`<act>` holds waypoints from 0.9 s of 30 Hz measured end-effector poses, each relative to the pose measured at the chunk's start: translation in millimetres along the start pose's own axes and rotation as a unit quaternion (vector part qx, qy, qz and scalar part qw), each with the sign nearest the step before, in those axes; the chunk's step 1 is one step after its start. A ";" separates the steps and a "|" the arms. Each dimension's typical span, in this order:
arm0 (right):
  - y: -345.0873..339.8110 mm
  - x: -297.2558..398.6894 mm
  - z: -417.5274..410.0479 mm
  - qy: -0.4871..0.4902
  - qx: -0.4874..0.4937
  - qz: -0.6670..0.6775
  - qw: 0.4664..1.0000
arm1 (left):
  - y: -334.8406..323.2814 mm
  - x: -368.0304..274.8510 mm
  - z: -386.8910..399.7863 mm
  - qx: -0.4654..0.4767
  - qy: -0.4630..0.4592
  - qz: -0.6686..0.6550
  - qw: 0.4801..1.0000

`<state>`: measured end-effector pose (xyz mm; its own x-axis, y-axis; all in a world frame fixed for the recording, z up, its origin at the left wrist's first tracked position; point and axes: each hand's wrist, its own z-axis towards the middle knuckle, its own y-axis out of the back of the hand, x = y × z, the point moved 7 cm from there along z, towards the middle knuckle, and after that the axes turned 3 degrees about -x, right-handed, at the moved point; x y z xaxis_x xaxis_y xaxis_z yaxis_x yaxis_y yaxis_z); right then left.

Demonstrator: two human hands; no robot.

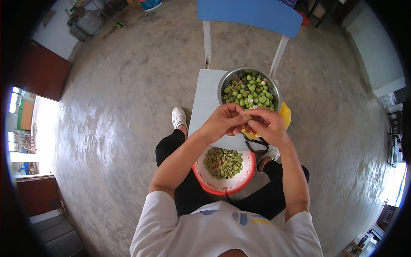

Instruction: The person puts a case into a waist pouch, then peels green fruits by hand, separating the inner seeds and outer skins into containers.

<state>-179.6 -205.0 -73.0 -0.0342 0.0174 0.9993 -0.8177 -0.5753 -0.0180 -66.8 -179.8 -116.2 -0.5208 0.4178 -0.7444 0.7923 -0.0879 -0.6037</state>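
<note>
My left hand (231,119) and my right hand (265,122) meet just in front of a steel colander (221,86). Between their fingertips is a small green round fruit (249,117), partly covered by the fingers. Whole green round fruits (250,90), with a few pale ones, fill the colander on the chair's seat. Below my forearms, a white basin with a red rim (224,192) holds many small green pieces, perhaps husks (223,163), with some red bits among them. A yellow plastic bag (285,115) lies partly under my right hand and beside the colander.
The chair has a pale seat (205,99) and a blue backrest (250,14). A black strap (257,148) hangs at the seat's near edge. My legs are on both sides of the basin. Gas cylinders (90,22) stand at the far left wall.
</note>
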 end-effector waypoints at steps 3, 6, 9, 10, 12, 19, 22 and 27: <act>4.4 -7.3 -1.9 0.018 -0.027 -0.093 0.995 | 0.7 1.9 0.8 0.003 0.003 0.026 1.000; 4.8 -3.1 -1.3 0.020 -0.051 -0.149 0.987 | 3.0 0.7 0.3 0.009 0.000 0.024 1.000; 7.4 -0.7 0.2 0.082 -0.052 -0.147 0.984 | 3.6 1.4 0.2 0.008 0.001 0.007 1.000; 7.5 0.2 0.6 0.082 -0.052 -0.148 0.984 | 3.3 1.2 -0.1 0.009 0.001 0.006 1.000; 8.0 -4.0 2.0 0.031 -0.050 -0.007 0.998 | -2.1 1.7 -1.5 0.038 0.014 -0.050 0.998; -4.8 -20.9 0.6 -0.073 -0.023 0.193 0.978 | -1.3 4.4 -0.3 0.042 0.011 -0.066 0.997; -7.2 -25.2 0.8 -0.094 -0.014 0.231 0.968 | 1.3 3.0 0.8 0.027 0.008 -0.057 0.998; -10.5 -3.1 3.2 0.013 0.019 0.039 0.999 | 6.1 3.1 1.2 -0.001 0.003 -0.079 0.997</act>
<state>-169.1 -201.6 -75.8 -0.1122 -0.0075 0.9937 -0.7900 -0.6059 -0.0938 -63.9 -180.1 -122.5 -0.6377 0.4322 -0.6376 0.7009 -0.0177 -0.7130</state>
